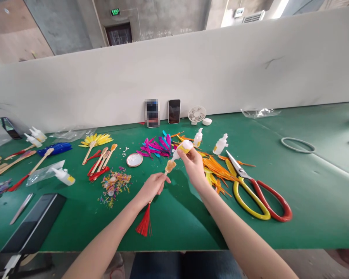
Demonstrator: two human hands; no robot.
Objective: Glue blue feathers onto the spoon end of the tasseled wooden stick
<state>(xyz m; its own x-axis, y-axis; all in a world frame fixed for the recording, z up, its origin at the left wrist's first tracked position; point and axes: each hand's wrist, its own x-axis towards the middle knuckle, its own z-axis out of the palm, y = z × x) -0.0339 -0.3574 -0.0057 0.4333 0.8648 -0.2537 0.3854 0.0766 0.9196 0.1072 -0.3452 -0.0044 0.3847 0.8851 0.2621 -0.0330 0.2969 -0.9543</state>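
Note:
My left hand (152,186) is closed around a wooden fan handle (170,167), whose broad tan head sticks up past the fingers. From its lower end hangs a red tassel (145,222). Gripped in my right hand (194,166) is a white glue bottle (185,147), tilted so its nozzle points down at the handle's head; whether they touch I cannot tell. Behind the hands lie magenta and blue feathers (154,147). Orange and yellow feathers (218,169) spread to the right of my right hand.
Large scissors (251,190) with red and yellow grips lie at right. Two more glue bottles (220,144) stand behind the orange feathers. Left are feather scraps (115,186), a round lid (134,159), spare handles (103,159) and a yellow feather fan (96,141). Phones (174,111) lean on the partition.

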